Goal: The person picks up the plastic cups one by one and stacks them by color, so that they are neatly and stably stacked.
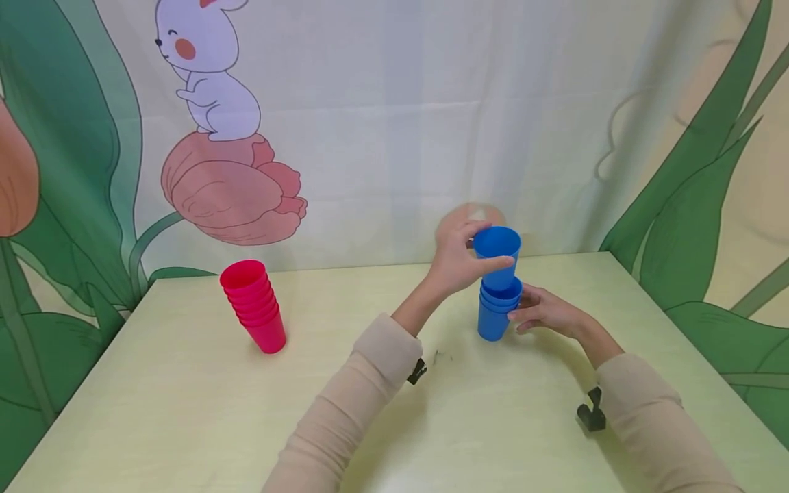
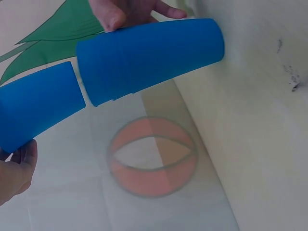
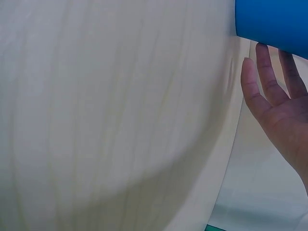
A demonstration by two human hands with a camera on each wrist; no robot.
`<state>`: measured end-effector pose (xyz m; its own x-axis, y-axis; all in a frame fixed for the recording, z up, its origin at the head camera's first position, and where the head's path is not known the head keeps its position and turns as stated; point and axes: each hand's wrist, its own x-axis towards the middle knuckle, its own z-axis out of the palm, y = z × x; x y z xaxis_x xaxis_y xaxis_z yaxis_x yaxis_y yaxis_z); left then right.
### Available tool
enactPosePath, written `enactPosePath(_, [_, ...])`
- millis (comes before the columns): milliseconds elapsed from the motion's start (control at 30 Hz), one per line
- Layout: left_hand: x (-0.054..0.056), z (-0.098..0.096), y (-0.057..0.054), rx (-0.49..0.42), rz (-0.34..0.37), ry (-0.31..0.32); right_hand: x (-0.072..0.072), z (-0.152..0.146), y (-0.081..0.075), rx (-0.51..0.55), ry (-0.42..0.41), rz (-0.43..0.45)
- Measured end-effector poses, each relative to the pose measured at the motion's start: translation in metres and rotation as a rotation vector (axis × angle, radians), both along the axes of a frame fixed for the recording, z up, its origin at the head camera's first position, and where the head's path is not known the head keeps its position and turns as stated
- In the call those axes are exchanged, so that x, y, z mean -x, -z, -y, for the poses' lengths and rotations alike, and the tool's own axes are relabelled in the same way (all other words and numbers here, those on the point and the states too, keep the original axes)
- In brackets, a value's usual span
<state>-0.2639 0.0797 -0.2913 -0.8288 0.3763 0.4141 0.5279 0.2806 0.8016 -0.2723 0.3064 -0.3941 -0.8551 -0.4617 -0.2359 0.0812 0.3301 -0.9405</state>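
Observation:
My left hand (image 1: 457, 259) grips a blue cup (image 1: 496, 248) near its rim and holds it upright over a stack of blue cups (image 1: 493, 320). A thin gap shows in the left wrist view between this single cup (image 2: 38, 106) and the top rim of the stack (image 2: 154, 57). Standing on the table, the stack has my right hand (image 1: 548, 313) at its right side, thumb in front and fingers behind. From the right wrist, the fingertips of the right hand (image 3: 284, 106) meet the wall of the stack (image 3: 274, 21).
A leaning-looking stack of several red cups (image 1: 261, 315) stands on the left of the pale table (image 1: 203, 424). Behind the table hangs a printed curtain (image 1: 370, 137) with a rabbit, flowers and leaves. Small dark marks (image 1: 439, 356) lie on the tabletop left of the blue stack.

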Motion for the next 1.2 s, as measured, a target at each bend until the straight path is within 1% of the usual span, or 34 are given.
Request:
enactPosePath(100, [0.000,-0.003,0.007,0.029,0.026,0.018,-0.001,-0.001,0.000,-0.003,-0.008,-0.002])
enactPosePath(233, [0.001,-0.007,0.018,0.056,0.021,0.028,-0.001,-0.001,-0.001,0.008,-0.016,0.003])
enactPosePath(367, [0.003,-0.009,0.028,0.061,0.016,0.043,-0.001,-0.001,-0.001,0.018,-0.028,0.003])
enactPosePath(467, [0.004,-0.011,0.035,0.057,0.038,0.054,0.000,0.000,0.000,0.017,-0.034,-0.005])
enactPosePath(600, [0.005,-0.013,0.043,0.059,0.079,0.054,0.002,0.000,0.001,0.013,-0.031,-0.008])
enactPosePath(700, [0.005,-0.013,0.049,0.081,0.103,0.048,0.003,0.002,0.003,0.016,-0.032,-0.004])
enactPosePath(867, [0.006,-0.013,0.057,0.129,0.117,0.037,0.005,0.004,0.003,0.012,-0.039,-0.009])
enactPosePath(1033, [0.006,-0.004,0.060,0.147,0.126,0.021,0.006,0.007,0.000,-0.018,-0.053,-0.016])
enactPosePath(1200, [0.007,0.016,0.056,0.152,0.126,0.006,0.010,0.006,-0.004,-0.060,-0.031,-0.034])
